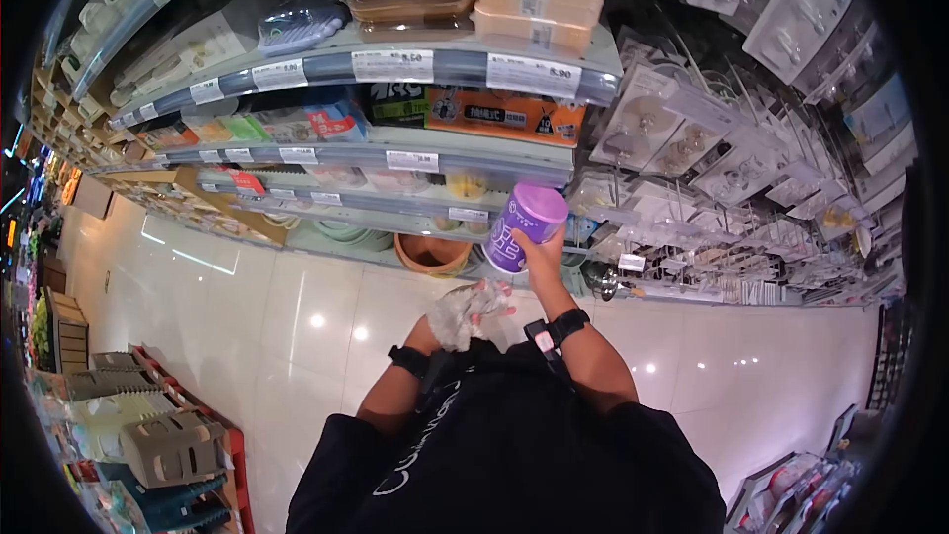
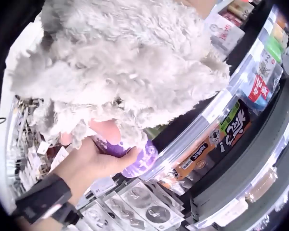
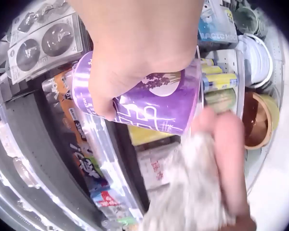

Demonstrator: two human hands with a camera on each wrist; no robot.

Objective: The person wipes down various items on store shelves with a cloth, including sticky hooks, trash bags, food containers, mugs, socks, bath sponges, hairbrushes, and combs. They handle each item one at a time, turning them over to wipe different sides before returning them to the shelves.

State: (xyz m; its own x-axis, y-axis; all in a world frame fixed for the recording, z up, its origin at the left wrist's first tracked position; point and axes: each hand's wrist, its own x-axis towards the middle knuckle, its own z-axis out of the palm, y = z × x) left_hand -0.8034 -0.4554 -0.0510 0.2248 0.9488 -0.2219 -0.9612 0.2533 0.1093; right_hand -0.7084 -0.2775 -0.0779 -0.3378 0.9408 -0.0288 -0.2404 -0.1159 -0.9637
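Note:
My right hand (image 1: 544,259) grips a purple canister (image 1: 519,239) with a lighter purple lid, tilted in front of the lower shelves. Its thumb and fingers curl round the side, and a lavender picture on the label shows in the right wrist view. My left hand (image 3: 231,156) holds a fluffy grey-white cloth (image 2: 130,62) just below and to the left of the canister. The cloth covers most of that hand; only a few fingers stick out, close to the canister's lower end.
Shelves with price labels (image 1: 534,76) hold stacked plastic boxes (image 1: 539,5) and an orange package (image 1: 504,114). A brown pot (image 1: 433,251) stands at the bottom. Hanging packs (image 1: 643,119) project on the right. Red-edged bins (image 1: 237,465) stand behind at left on the tiled floor (image 1: 267,321).

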